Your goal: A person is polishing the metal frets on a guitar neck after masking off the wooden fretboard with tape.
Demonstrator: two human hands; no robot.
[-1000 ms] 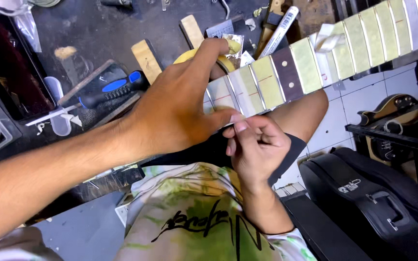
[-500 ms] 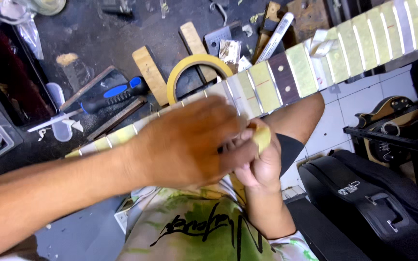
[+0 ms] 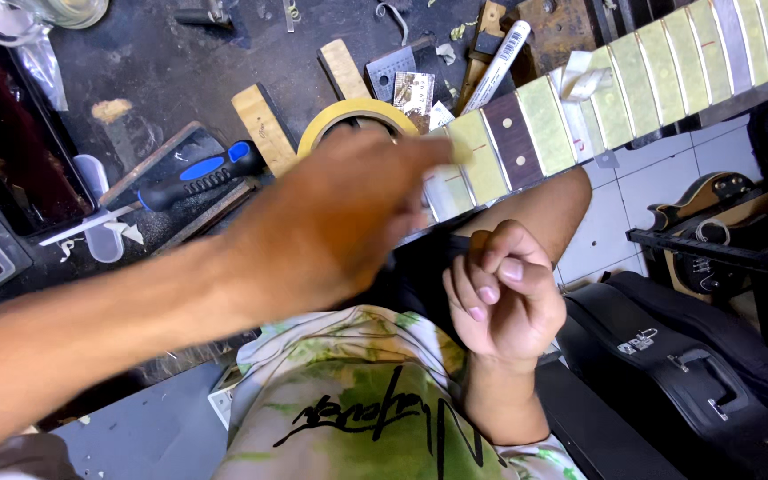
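Left hand: our left hand point(image 3: 340, 222) pinches a pale tape strip point(image 3: 455, 149) over the long taped guitar fretboard point(image 3: 597, 107).
Right hand: our right hand point(image 3: 504, 298) is curled, empty.
Progress: most frets masked; one dark fret bare.

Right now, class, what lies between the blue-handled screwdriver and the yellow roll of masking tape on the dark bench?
Head view: a pale wooden block lies between screwdriver and tape roll.

dark wooden fretboard point(image 3: 513, 138), matt paper tape strips point(image 3: 544, 124)
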